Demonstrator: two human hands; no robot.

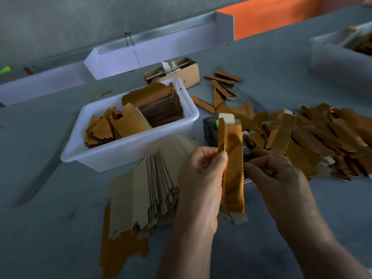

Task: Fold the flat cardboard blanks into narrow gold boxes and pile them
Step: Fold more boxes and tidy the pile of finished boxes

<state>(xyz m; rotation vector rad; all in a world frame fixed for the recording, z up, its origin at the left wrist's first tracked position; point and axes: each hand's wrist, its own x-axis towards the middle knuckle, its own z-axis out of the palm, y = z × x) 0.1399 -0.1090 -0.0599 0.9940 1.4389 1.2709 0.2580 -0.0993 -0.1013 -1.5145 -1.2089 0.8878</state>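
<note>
While left hand (pixel 198 178) pinched the upright gold box (pixel 233 168), right hand (pixel 275 176) gripped its right edge, fingers curled, kraft blanks (pixel 147 196) left of both, folded pile (pixel 314 141) beyond right hand.

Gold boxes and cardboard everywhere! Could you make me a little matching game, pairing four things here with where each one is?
Things:
1. half-folded gold box
2. fanned stack of blanks
3. white tub
4. pile of folded boxes

Places:
A. on the table, right of the hands
B. held between both hands
C. on the table, just left of the left hand
D. behind the fanned blanks

Pairs: 1-B, 2-C, 3-D, 4-A
</note>
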